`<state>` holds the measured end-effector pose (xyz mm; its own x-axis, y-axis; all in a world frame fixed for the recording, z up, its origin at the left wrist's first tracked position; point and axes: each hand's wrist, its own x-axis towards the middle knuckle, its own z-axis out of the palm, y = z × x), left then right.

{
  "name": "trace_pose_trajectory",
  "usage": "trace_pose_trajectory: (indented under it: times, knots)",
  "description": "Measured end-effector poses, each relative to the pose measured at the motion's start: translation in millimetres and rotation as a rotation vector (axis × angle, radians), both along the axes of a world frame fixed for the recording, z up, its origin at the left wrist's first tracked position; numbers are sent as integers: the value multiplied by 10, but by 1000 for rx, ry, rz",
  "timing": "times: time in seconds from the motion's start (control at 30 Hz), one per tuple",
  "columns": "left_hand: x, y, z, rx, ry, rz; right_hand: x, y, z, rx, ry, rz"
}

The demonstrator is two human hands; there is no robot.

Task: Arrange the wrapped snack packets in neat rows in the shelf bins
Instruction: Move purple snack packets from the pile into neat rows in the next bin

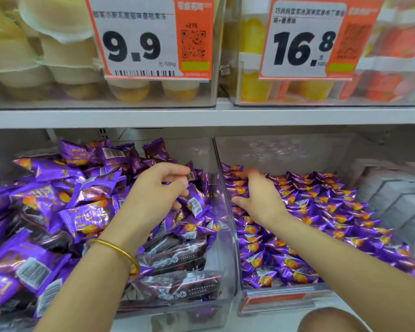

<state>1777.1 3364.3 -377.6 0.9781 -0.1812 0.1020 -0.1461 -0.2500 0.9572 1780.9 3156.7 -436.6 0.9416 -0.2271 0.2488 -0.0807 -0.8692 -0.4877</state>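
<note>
Two clear plastic bins stand side by side on the lower shelf. The left bin (222,238) holds a loose heap of purple snack packets (46,200), several showing barcodes. In the right bin (230,188) smaller purple packets with orange marks (321,212) lie in rough rows. My left hand (161,188), with a gold bangle on the wrist, is curled over the heap and pinches a small packet (192,172) between thumb and fingers. My right hand (259,195) lies spread on the small packets at the right bin's back left, fingers touching them.
The upper shelf (201,116) carries clear bins of yellow jelly cups (130,89) and orange packs, with price tags 9.9 (149,37) and 16.8 (307,39) hanging in front. White packs (393,195) sit to the far right. An orange label (278,300) fronts the right bin.
</note>
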Motion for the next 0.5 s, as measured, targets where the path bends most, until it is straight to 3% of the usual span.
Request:
trace_pose_trajectory:
  times: [0.17,0.27,0.5]
  knots:
    - [20,33,0,77,-42,33,-34,-34,73,58,-2,-34]
    - [48,34,-21,226,-91,39,-64,-26,107,45,16,-39]
    - [186,-72,-199,917,-321,-256,-154,-17,358,123,-5,-70]
